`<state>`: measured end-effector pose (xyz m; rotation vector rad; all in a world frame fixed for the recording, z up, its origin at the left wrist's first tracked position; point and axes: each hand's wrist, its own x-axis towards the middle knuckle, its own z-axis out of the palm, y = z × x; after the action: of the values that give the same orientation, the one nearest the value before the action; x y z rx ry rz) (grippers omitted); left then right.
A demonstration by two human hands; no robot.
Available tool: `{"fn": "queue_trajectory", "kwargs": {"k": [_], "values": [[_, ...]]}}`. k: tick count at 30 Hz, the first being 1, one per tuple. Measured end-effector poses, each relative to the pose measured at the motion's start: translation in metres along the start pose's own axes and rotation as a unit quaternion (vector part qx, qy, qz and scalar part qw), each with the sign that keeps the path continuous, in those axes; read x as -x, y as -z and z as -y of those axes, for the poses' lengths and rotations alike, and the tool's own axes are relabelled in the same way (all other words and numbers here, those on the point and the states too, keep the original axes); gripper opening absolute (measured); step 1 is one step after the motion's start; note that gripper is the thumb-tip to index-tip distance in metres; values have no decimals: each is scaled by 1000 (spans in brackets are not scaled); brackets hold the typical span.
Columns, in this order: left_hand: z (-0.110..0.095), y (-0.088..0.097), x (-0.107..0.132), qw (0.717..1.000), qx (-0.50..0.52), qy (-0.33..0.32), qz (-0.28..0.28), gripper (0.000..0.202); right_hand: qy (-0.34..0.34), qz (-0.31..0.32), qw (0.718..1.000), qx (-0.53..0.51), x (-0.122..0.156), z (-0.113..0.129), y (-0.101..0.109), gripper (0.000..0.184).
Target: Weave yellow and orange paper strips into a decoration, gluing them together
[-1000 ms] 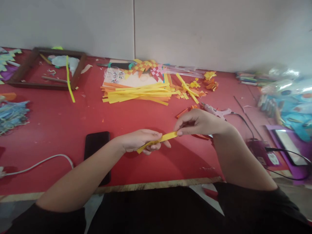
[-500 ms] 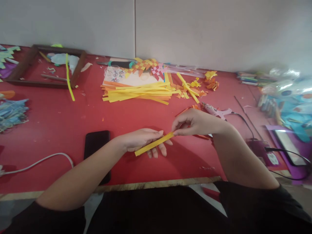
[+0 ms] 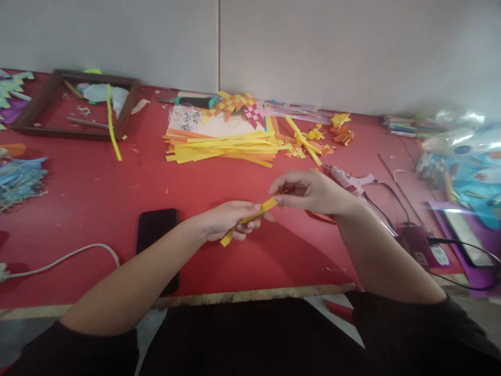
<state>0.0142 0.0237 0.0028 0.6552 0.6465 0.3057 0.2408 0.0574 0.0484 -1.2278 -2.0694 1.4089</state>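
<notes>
A yellow paper strip [image 3: 269, 204] slants between my two hands, above the red tabletop. My left hand [image 3: 230, 218] is closed around its middle, the thumb on top and the fingers curled beneath; the strip's lower end pokes out under the palm. At the upper right end, my right hand [image 3: 301, 192] pinches the strip between thumb and fingertips. Beyond my hands lies a pile of yellow and orange paper strips [image 3: 219, 149]. Woven paper pieces [image 3: 235, 104] in orange, yellow and pink sit behind that pile.
A black phone [image 3: 156, 230] lies beside my left forearm. Right of my right hand are a pink glue gun [image 3: 352, 181] with its cable and a purple power box [image 3: 417, 243]. A brown wooden frame [image 3: 70, 133] holds scraps at the back left. A white cable [image 3: 74, 256] runs along the left.
My left fingers, stretched out under the strip before, have curled closed around it. My right hand has shifted slightly left and up, still pinching the strip's end.
</notes>
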Motion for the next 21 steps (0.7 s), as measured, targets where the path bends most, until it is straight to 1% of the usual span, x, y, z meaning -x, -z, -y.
{"fn": "queue_trajectory", "kwargs": {"k": [5,7,9,12,14,15,16,17,18,19,20,21], "values": [[0,2,-4,999,8,-9,-33,33,5,-115,990,-83,-5,-15,-15,23],[0,2,-6,999,4,-8,-44,33,-1,-147,983,-106,-8,-23,-19,27],[-1,3,-6,998,-8,-10,-61,32,-5,-166,977,-131,-9,-32,-23,29],[-6,6,0,993,-44,-30,-101,28,-11,-195,966,-168,-7,-42,-29,31],[-12,8,8,986,-89,-53,-133,26,-18,-225,957,-182,-3,-46,-34,31],[-16,9,13,977,-130,-66,-153,27,-18,-241,953,-185,0,-47,-36,31],[-19,10,18,944,-240,-99,-203,28,-16,-257,949,-184,3,-47,-38,29],[-22,11,22,897,-335,-140,-252,27,-11,-271,945,-181,6,-47,-41,28],[-25,13,26,854,-401,-172,-285,26,-4,-284,943,-175,9,-47,-43,26],[-27,14,30,825,-442,-193,-296,22,4,-296,940,-168,11,-46,-46,24],[-27,16,32,804,-463,-213,-304,19,13,-305,939,-160,13,-46,-48,22],[-27,18,34,798,-465,-229,-306,17,21,-312,938,-149,15,-47,-51,20]]}}
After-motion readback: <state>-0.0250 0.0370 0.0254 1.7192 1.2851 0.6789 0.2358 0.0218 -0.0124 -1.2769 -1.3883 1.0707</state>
